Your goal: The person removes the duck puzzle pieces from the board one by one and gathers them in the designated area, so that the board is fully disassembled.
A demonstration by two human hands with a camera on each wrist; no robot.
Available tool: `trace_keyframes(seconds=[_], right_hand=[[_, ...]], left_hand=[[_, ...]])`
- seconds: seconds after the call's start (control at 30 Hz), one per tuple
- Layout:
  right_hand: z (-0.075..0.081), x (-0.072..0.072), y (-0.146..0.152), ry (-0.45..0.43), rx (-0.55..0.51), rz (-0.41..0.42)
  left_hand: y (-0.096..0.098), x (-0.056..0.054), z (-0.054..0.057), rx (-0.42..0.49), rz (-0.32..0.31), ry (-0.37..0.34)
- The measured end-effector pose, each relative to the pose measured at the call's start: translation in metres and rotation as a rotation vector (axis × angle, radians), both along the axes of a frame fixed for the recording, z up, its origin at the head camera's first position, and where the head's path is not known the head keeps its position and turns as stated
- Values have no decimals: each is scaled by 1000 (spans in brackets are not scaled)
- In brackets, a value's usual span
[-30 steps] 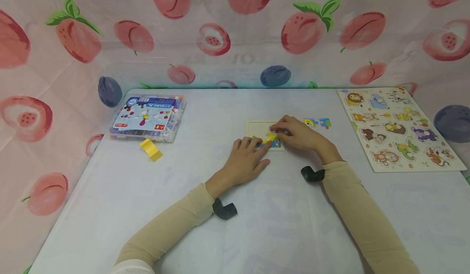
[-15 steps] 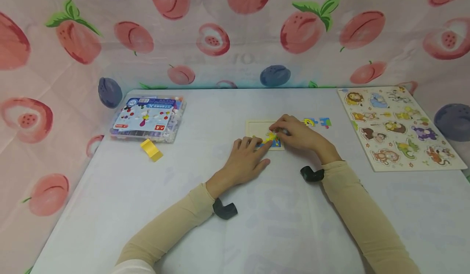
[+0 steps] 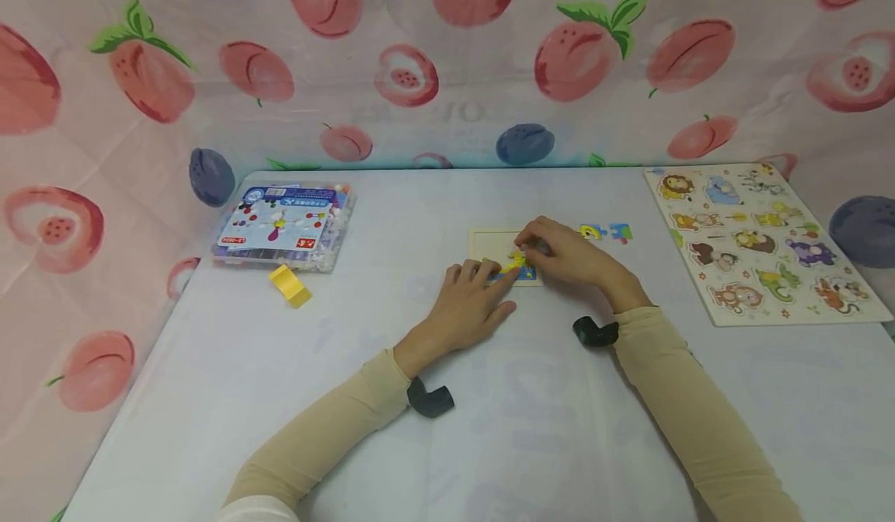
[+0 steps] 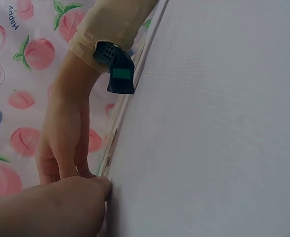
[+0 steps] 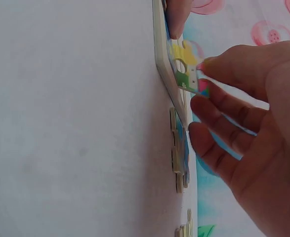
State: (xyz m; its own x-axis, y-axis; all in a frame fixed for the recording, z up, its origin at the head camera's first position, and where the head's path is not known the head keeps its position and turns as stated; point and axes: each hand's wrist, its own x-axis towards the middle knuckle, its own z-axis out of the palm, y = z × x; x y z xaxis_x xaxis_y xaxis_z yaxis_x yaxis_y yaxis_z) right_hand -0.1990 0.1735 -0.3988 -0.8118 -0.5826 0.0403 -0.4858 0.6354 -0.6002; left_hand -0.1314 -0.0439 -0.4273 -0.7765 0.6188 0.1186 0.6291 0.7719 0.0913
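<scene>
A small wooden jigsaw tray (image 3: 492, 237) lies mid-table with yellow and blue pieces in its front part. My left hand (image 3: 463, 312) rests its fingers on the tray's near side, where they cover some pieces. Above the tray's right side, my right hand (image 3: 569, 258) pinches a puzzle piece (image 5: 193, 80) between thumb and fingers. In the right wrist view that piece shows green, white and pink and stands tilted at the tray; a left fingertip (image 5: 178, 19) presses nearby. Loose puzzle pieces (image 3: 620, 233) lie just right of the tray, partly behind the right hand.
A clear plastic box (image 3: 283, 223) with a printed blue-and-white label stands at the back left. By its front lies a folded yellow strip (image 3: 289, 286). A large animal puzzle board (image 3: 762, 250) occupies the right side. Fruit-print cloth (image 3: 447, 56) hangs behind the table.
Both hands stay nearly where they were. The right hand's fingers shift only slightly at the tray, still pinching the puzzle piece.
</scene>
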Motion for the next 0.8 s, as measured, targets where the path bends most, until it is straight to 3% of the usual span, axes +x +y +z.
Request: trace_keyframes(seconds=[0.47,0.63,0.8], right_hand=[[0,2,-6,-82,-77,-9],[2,3,-6,-70,-85,-9],[5,0,-2,-3,-164,-37]], left_hand=[[0,3,0,-28,18,-30],[2,2,3,-25,23,-27],[5,0,8,-44,36,-37]])
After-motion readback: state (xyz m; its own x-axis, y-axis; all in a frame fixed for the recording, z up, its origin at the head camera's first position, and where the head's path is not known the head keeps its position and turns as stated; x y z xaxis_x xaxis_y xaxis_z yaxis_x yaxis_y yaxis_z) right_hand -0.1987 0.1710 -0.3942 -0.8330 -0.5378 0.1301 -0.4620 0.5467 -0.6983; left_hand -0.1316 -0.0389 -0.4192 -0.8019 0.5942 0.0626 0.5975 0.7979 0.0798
